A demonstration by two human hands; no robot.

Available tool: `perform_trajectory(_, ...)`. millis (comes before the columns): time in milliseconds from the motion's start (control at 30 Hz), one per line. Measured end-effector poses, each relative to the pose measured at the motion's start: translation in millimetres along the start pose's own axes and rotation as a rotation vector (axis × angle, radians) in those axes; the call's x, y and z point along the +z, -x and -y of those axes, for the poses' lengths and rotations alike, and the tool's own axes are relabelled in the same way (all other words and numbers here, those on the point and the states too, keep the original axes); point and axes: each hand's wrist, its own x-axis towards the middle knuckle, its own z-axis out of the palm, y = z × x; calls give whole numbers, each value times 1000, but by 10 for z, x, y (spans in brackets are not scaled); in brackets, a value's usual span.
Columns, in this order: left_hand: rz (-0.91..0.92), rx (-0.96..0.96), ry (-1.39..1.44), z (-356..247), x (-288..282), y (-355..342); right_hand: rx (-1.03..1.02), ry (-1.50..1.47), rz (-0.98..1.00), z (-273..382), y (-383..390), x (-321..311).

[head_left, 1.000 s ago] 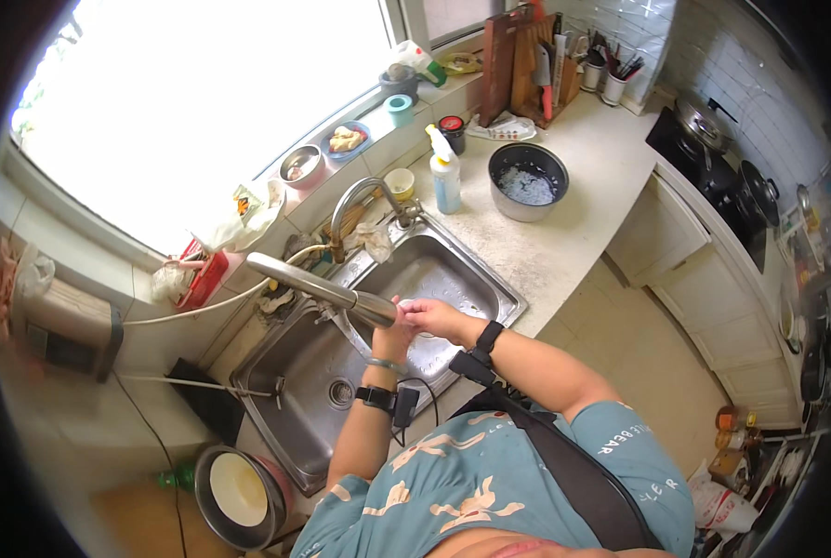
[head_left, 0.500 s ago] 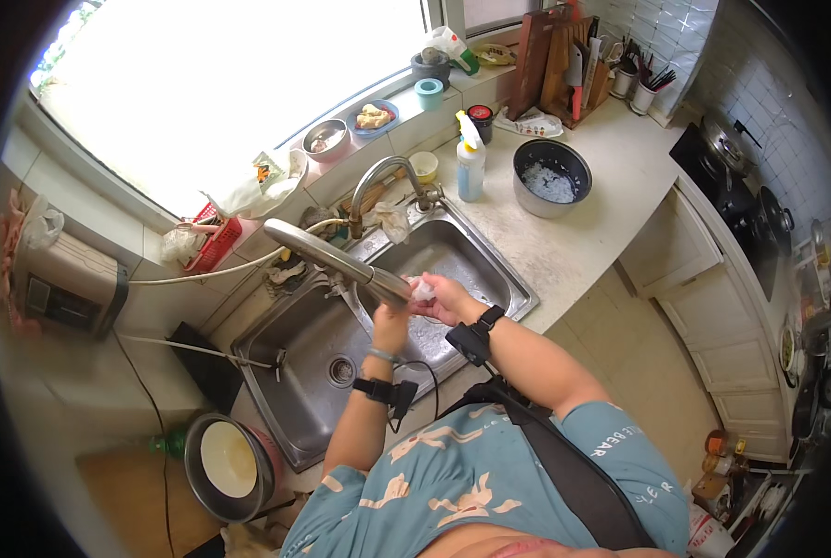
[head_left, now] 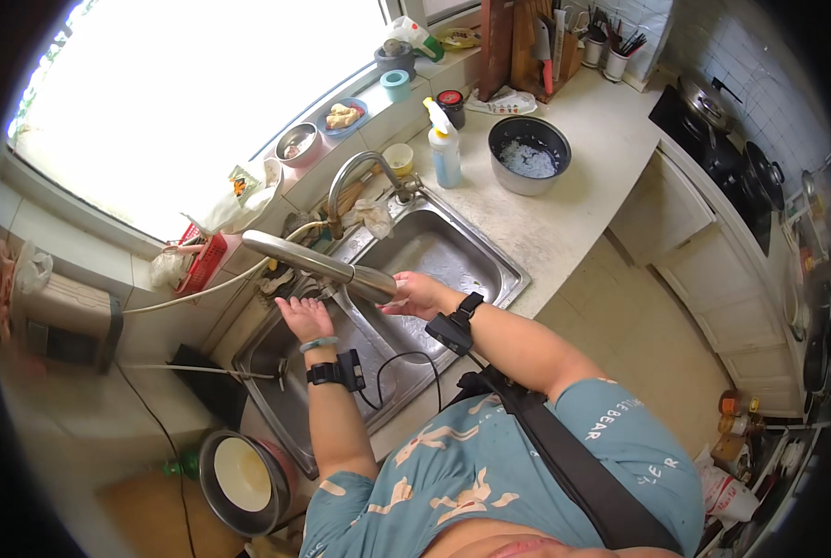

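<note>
My left hand (head_left: 306, 319) is open, palm up with its fingers spread, over the left basin near the back of the sink. It holds nothing. Over the right basin, my right hand (head_left: 419, 296) is curled around a small whitish lump (head_left: 399, 295). The thick metal faucet spout (head_left: 327, 269) crosses in front and hides part of that hand and the lump, so its kind does not show. Beneath both hands lies a double-bowl steel sink (head_left: 453, 244). Each wrist wears a black strapped device.
A pot (head_left: 530, 158) with white grains inside stands on the right counter, beside a spray bottle (head_left: 444, 156). A thinner curved faucet (head_left: 352, 167) rises behind the sink. Bowls and a red basket (head_left: 202, 261) line the sill. At lower left sits another pot (head_left: 213, 465).
My hands have come apart. The left moved left and opened out, away from the right. The right hand and its whitish lump are now partly behind the spout. The whole view has shifted slightly.
</note>
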Motion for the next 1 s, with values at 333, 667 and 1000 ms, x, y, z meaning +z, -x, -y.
perform_trajectory(333, -282, 76, 151, -174, 190, -472, -14, 272, 68, -5, 82, -55)
perform_trajectory(667, -264, 159, 255, -142, -304, -827, -219, 935, -151, 106, 195, 21)
perform_trajectory(1000, -206, -113, -566, 462, 72, 640, -142, 539, -393, 728, 1448, -1317)
